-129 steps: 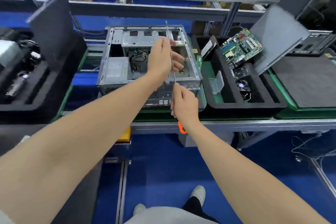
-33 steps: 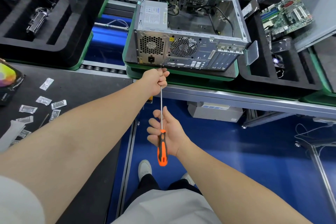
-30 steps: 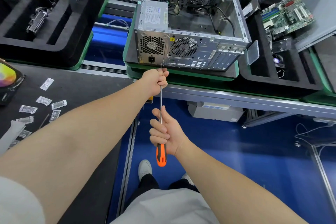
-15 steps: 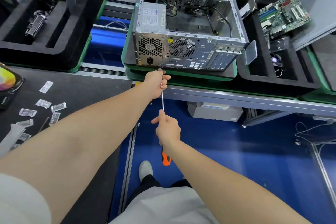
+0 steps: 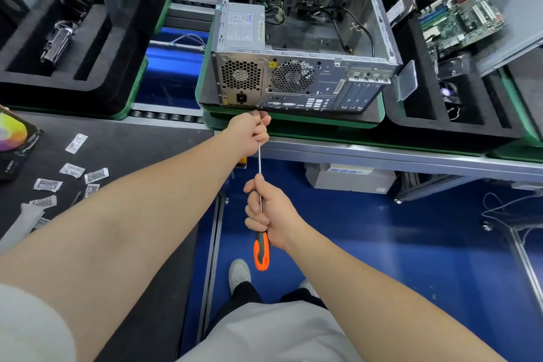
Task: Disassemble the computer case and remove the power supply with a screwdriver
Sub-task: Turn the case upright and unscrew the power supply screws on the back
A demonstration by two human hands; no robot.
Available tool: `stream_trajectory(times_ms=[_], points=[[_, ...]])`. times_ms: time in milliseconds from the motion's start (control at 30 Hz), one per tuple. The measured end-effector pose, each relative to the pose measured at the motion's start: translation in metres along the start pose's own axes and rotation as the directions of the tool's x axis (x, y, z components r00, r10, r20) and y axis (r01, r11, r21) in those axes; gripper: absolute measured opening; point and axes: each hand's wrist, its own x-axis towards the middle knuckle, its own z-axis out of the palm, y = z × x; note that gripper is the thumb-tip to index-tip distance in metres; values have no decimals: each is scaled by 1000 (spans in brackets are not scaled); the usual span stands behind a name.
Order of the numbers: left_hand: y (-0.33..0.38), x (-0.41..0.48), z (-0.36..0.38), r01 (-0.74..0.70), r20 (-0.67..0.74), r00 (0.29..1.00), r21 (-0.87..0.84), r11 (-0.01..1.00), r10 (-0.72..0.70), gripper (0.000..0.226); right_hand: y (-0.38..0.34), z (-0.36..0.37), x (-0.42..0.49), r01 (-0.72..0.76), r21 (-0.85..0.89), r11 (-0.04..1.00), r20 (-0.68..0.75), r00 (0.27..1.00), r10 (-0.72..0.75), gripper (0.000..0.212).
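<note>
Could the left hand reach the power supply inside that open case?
Probably yes: the computer case lies open on top, nothing covers the power supply, and the left hand is close by, though it grips the screwdriver shaft.

Rear of the computer case [image 5: 323, 88]: you see a yellow warning-triangle sticker [image 5: 273, 64]. Power supply [image 5: 241, 75]: its white label [image 5: 239, 27] carries print, probably too small to read.

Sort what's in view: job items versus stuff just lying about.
Job: computer case, power supply, screwdriver, with left hand and right hand gripping it.
Lying about: motherboard, small packets, foam tray at left.
</note>
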Motion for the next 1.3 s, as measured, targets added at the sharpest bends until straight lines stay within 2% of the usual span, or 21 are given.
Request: stream_trajectory(times_ms=[67, 167, 267, 333, 433, 500, 567, 667, 733, 800, 867, 967, 1033, 1100, 1200, 1300], points=[[-3, 2, 1, -36, 10, 999, 24, 999, 35, 29, 2, 6, 0, 23, -265, 964, -244, 965, -90, 44], [-7, 5, 4, -87, 29, 996, 39, 995, 86, 34, 6, 16, 2, -9, -555, 832, -454, 841, -294, 43], [-9, 10, 8, -120, -19, 992, 84, 989, 122, 33, 8, 19, 4, -89, -621, 779, -554, 752, -356, 40], [-10, 13, 9, -142, -82, 985, 117, 983, 152, 23, 9, 19, 5, -93, -612, 785, -561, 751, -348, 37], [-9, 18, 7, -139, -130, 979, 157, 978, 160, 26, 9, 17, 5, 1, -498, 867, -469, 841, -270, 36], [-6, 18, 7, -111, -118, 985, 127, 986, 126, 28, 3, 13, 1, 47, -360, 932, -332, 927, -175, 40], [-2, 14, 6, -90, -98, 990, 77, 993, 97, 27, -2, 7, -2, 53, -196, 979, -161, 983, -85, 47], [1, 7, 5, -53, -71, 996, -11, 999, 52, 27, -2, 1, -8, -13, 123, 992, 84, 996, 2, 45], [2, 4, 5, -31, -53, 998, -51, 998, 28, 27, 1, -2, -8, -117, 356, 927, 226, 973, 36, 38], [3, 3, 4, -20, -44, 999, -73, 997, 17, 26, 1, -1, -6, -171, 429, 887, 308, 951, 34, 37], [3, 2, 2, -24, -38, 999, -44, 999, 22, 24, 1, 2, -3, -126, 325, 937, 235, 971, 49, 40], [1, 2, 1, -52, -25, 998, 55, 997, 54, 24, 4, 5, -1, -3, -50, 999, -97, 995, -2, 41], [-2, 3, 4, -78, -10, 997, 68, 995, 79, 26, 6, 6, 2, 27, -288, 957, -314, 942, -121, 42], [-4, 2, 7, -94, -9, 995, 71, 993, 95, 31, 8, 8, 5, 19, -425, 905, -441, 869, -226, 40], [-5, 3, 10, -110, -19, 994, 88, 990, 112, 34, 6, 11, 8, -12, -480, 877, -551, 783, -290, 33], [-7, 5, 10, -112, -34, 993, 83, 990, 115, 35, 7, 8, 10, -57, -559, 827, -586, 733, -346, 28]])
